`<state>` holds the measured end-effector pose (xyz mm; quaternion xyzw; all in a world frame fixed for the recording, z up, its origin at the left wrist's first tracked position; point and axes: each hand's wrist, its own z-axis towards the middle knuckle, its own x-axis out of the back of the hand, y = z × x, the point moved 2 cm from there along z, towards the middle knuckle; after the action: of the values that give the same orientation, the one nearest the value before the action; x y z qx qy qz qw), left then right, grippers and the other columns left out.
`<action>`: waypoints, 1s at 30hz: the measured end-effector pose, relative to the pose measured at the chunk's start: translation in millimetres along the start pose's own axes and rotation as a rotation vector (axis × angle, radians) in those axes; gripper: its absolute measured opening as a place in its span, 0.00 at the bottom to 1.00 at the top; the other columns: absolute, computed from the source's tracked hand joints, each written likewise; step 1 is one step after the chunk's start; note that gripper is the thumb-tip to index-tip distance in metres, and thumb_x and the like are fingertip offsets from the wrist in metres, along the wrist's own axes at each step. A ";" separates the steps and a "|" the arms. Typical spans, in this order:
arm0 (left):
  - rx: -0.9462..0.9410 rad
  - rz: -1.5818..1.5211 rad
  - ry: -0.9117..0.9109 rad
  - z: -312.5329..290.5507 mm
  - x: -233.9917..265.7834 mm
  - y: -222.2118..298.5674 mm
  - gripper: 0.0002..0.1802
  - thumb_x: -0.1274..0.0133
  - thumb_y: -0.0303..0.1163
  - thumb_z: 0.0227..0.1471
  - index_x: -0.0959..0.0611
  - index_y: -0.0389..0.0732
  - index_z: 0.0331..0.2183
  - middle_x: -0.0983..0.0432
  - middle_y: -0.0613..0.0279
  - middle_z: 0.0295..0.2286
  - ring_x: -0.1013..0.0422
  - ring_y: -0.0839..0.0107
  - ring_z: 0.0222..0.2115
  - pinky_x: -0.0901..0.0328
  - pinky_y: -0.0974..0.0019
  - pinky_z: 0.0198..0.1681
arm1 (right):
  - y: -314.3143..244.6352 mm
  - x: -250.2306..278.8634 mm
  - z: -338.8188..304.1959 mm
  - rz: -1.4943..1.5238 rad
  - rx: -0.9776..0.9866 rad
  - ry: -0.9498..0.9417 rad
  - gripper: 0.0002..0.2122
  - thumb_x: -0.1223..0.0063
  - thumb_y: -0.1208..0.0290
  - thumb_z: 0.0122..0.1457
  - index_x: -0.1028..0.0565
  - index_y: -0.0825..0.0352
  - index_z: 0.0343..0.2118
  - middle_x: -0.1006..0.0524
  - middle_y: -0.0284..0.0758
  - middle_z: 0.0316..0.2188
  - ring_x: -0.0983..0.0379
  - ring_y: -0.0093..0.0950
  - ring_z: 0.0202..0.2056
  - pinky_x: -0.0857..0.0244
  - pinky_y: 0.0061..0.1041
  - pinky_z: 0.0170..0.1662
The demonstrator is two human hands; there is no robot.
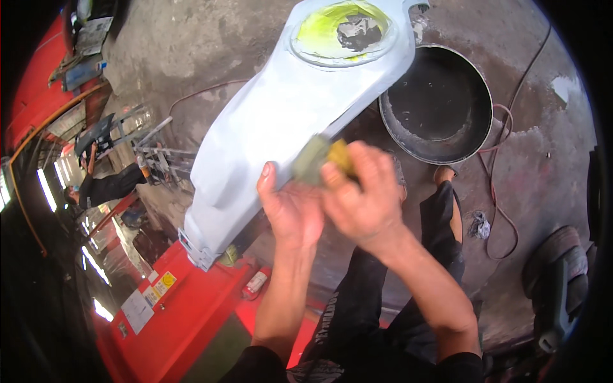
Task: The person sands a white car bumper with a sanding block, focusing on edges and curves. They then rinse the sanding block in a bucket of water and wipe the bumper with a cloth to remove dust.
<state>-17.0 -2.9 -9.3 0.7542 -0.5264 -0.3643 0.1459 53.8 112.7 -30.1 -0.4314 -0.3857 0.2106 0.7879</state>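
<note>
A red cabinet point(191, 300) is seen at lower left. A person in dark clothing point(115, 186) is glimpsed at left. A reddish hose point(490, 168) is looped at right.

Near left, a red panel point(195, 300) bears a white sheet point(137, 311) and a yellow label point(168, 279), print illegible; black trousers point(359, 281) carry pale lettering point(327, 315).

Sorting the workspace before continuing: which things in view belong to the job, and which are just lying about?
Likely in the job:
yellow piece, in the right hand
green piece, close to the left hand
pale panel

Apparently lying about:
crumpled wad
reddish hose
red cylinder
black basin, though its role is unclear
</note>
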 end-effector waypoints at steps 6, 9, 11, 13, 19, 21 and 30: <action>-0.085 0.063 -0.019 -0.4 -6.6 -1.5 0.35 0.43 0.52 0.59 0.27 0.38 0.58 0.30 0.48 0.57 0.36 0.51 0.59 0.42 0.47 0.66 | -12.9 -11.5 -4.5 0.006 0.018 0.072 0.17 0.36 0.76 0.51 0.22 0.68 0.46 0.25 0.53 0.46 0.27 0.49 0.42 0.30 0.46 0.43; -0.125 0.065 0.057 2.4 -4.6 0.8 0.34 0.44 0.51 0.59 0.27 0.38 0.58 0.29 0.46 0.56 0.34 0.51 0.58 0.40 0.48 0.64 | 1.9 -5.9 1.2 -0.016 0.049 -0.018 0.17 0.36 0.75 0.51 0.22 0.67 0.45 0.26 0.52 0.47 0.27 0.49 0.44 0.30 0.44 0.43; -0.115 0.010 0.022 1.4 -14.3 -2.3 0.34 0.46 0.52 0.60 0.26 0.37 0.57 0.25 0.49 0.53 0.29 0.57 0.54 0.36 0.53 0.62 | 21.6 1.2 6.8 0.023 -0.254 0.105 0.20 0.34 0.75 0.49 0.23 0.67 0.48 0.29 0.51 0.51 0.30 0.48 0.47 0.31 0.46 0.44; -0.104 0.019 -0.008 2.2 -2.0 -1.3 0.36 0.44 0.50 0.59 0.30 0.37 0.60 0.29 0.47 0.56 0.33 0.52 0.59 0.41 0.49 0.67 | 7.8 -0.7 5.3 0.000 -0.199 0.068 0.20 0.33 0.76 0.49 0.23 0.67 0.47 0.29 0.52 0.51 0.29 0.49 0.46 0.30 0.44 0.43; -0.121 0.021 0.051 4.5 -7.4 -0.1 0.37 0.44 0.50 0.59 0.30 0.36 0.60 0.29 0.48 0.57 0.33 0.53 0.59 0.41 0.50 0.66 | 26.0 5.6 4.2 -0.023 -0.073 -0.045 0.28 0.31 0.80 0.46 0.25 0.69 0.54 0.31 0.54 0.53 0.28 0.51 0.47 0.29 0.41 0.47; -0.131 0.035 0.036 2.6 -13.8 -1.7 0.35 0.45 0.51 0.59 0.28 0.36 0.59 0.25 0.50 0.54 0.29 0.58 0.56 0.37 0.54 0.63 | 30.3 9.3 9.0 -0.013 -0.186 0.025 0.25 0.32 0.79 0.47 0.25 0.69 0.51 0.30 0.54 0.52 0.28 0.51 0.46 0.30 0.41 0.46; -0.123 0.048 0.006 3.1 -11.2 0.0 0.37 0.45 0.53 0.59 0.27 0.36 0.59 0.27 0.50 0.56 0.31 0.58 0.57 0.37 0.53 0.63 | 33.5 14.1 28.8 -0.121 -0.162 0.040 0.20 0.37 0.74 0.50 0.23 0.62 0.49 0.26 0.50 0.48 0.27 0.44 0.43 0.34 0.39 0.40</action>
<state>-21.2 7.7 -6.9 0.7321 -0.5205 -0.3901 0.2022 39.7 155.0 -42.8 -0.4738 -0.4112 0.1219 0.7692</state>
